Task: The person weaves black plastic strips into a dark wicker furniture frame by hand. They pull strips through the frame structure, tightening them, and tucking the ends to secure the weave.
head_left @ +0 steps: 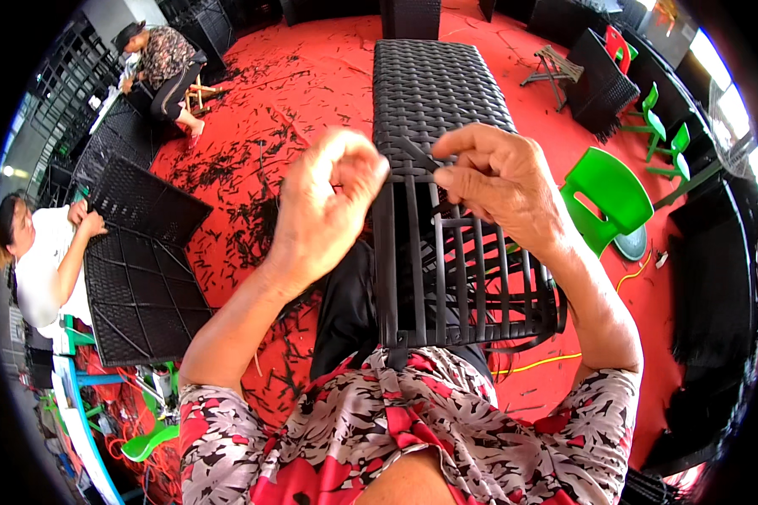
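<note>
— Floral sleeves sit nearest, low in the view, and both your forearms rise from them. What do your hands meet?

— Your left hand is curled into a loose fist, fingers drawn together, right at the left edge of the black woven frame. You seem to pinch a thin strand there, but I cannot tell for sure, since the fingers hide it.

— And your right?

— Your right hand lies on the frame's right side, thumb and fingers pressed together over the point where the tight weave ends and the bare slats begin. Whether you clamp a strand there is hidden too.

— Where is the frame itself?

— It rests against your lap and runs away from you, near end with open slats, far end fully woven, over the red floor.

— What else is around?

— Black offcuts litter the floor to your left. A green stool stands just right of your right wrist. Far left, a person in white holds a black panel, and another person sits at the far left.
</note>
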`<state>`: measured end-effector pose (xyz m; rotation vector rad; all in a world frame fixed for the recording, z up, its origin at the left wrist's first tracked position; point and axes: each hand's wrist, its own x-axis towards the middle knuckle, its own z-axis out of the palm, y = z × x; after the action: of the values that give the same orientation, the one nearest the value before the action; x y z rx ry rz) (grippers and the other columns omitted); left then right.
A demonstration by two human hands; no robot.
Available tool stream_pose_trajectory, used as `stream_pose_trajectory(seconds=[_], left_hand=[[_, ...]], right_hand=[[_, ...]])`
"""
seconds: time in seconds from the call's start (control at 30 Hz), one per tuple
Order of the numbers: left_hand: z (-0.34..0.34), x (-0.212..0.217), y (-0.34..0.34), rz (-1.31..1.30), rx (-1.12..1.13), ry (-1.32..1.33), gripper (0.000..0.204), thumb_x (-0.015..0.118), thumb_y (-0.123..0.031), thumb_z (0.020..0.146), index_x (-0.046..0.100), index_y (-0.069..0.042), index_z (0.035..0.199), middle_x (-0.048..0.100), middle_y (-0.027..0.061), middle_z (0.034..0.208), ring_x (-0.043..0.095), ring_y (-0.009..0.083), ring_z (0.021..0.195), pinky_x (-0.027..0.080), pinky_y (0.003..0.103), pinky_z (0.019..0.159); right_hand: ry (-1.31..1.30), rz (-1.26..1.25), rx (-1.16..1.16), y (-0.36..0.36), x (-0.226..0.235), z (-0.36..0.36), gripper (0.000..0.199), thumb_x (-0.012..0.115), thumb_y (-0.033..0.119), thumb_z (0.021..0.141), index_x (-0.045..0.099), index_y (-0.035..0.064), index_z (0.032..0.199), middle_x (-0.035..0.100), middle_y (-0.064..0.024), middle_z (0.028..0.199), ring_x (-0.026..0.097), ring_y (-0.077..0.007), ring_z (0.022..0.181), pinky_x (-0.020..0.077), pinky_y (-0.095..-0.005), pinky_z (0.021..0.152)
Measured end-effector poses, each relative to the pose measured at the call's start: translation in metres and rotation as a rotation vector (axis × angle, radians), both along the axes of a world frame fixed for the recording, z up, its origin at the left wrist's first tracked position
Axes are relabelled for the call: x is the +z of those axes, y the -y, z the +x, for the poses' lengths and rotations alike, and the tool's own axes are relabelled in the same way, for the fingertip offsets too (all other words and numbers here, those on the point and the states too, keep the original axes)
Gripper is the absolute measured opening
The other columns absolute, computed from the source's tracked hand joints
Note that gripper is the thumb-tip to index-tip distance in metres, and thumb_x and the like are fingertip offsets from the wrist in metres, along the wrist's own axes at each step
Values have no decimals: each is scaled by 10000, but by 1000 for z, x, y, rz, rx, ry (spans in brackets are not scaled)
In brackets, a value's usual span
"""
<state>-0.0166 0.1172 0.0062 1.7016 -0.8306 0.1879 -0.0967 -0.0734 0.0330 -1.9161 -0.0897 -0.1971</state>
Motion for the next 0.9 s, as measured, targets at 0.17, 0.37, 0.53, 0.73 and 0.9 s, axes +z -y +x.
stream_pose_trajectory(seconds=[0.17, 0.37, 0.53, 0.73, 0.9], left_hand=[[-16, -41, -17, 230, -31, -148, 301, 734, -229, 835, 500, -45, 790, 445, -45, 636, 407, 17, 567, 342, 206, 498], [-19, -54, -18, 150, -26, -193, 260, 684, -191, 871, 504, -29, 777, 472, -16, 642, 432, 33, 547, 372, 211, 494], [-18, -62, -20, 90, -52, -338, 196, 609, -147, 916, 506, -23, 804, 497, -12, 655, 493, 45, 556, 427, 207, 511], [-20, -68, -16, 25, -75, -386, 167, 584, -114, 920, 496, -23, 812, 504, -13, 662, 497, 45, 561, 430, 210, 509], [-20, -68, -15, 24, -87, -384, 152, 581, -82, 911, 486, -25, 805, 498, -9, 680, 494, 47, 562, 423, 213, 505]], right_hand=[[-151, -213, 95, 1, -3, 0, 125, 655, 93, 820, 648, -28, 849, 605, -44, 629, 533, -71, 553, 437, -243, 509], [-267, -247, 114, -2, -2, 2, 153, 657, 113, 801, 652, -39, 814, 613, -54, 639, 552, -73, 588, 454, -260, 527], [-271, -299, 123, -6, -4, 8, 154, 653, 115, 803, 651, -39, 816, 616, -52, 640, 550, -67, 591, 453, -253, 532], [-333, -287, 135, -7, -8, 9, 146, 653, 107, 799, 649, -39, 807, 615, -43, 636, 547, -61, 589, 452, -252, 531], [-351, -298, 114, -10, -4, 10, 141, 643, 98, 788, 649, -42, 803, 614, -41, 630, 546, -59, 582, 446, -246, 526]])
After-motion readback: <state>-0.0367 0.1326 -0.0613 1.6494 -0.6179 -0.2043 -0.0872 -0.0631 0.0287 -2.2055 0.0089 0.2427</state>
